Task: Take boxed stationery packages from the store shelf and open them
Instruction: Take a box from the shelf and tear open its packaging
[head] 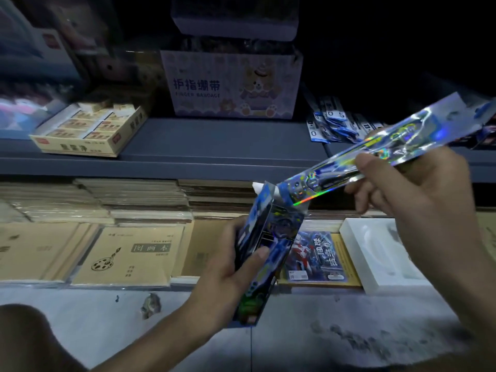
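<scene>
My left hand (228, 267) grips a tall blue printed box (265, 251), held tilted with its top flap open. My right hand (410, 202) pinches a long shiny holographic packet (381, 149) between thumb and fingers. The packet slants up to the right, and its lower end sits at the box's open mouth. Both hands are in front of the store shelves.
A grey shelf (214, 140) carries a yellow tray of erasers (88, 127), a finger bandage carton (233, 84) and blue-white blister packs (338, 122). Below lie stacks of brown drawing books (126, 253), a blue comic-print pack (316, 256) and a white box (381, 253). The floor is pale and stained.
</scene>
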Demonstrator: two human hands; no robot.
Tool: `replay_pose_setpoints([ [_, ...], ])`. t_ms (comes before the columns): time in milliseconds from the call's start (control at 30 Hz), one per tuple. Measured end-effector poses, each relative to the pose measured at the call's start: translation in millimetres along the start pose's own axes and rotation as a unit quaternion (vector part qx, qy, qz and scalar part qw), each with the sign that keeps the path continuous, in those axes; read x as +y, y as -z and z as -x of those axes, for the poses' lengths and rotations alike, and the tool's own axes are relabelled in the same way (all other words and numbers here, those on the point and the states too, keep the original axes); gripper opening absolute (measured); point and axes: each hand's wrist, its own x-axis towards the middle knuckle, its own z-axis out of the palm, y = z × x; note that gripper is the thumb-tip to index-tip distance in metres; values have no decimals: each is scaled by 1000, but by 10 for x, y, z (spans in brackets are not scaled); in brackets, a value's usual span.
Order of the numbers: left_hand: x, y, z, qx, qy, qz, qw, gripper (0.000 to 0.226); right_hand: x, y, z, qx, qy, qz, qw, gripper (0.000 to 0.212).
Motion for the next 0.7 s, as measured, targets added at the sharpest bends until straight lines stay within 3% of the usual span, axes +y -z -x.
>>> replay_pose_setpoints([
  [233,29,20,41,-14,-44,25,999,37,111,63,-7,14,-16,34,999,43],
  [367,-102,75,51,25,-102,-109,989,46,343,123,-142,0,-119,29,992,64],
  [500,-132,72,46,45,-166,-179,969,47,380,117,-158,3,-129,30,991,55],
  [600,-161,83,38,66,-193,-198,959,47,276,81,-73,-13,-111,43,993,52],
  [700,-156,76,22,82,-216,-225,947,46,42,63,40,-13,-19,43,999,33],
])
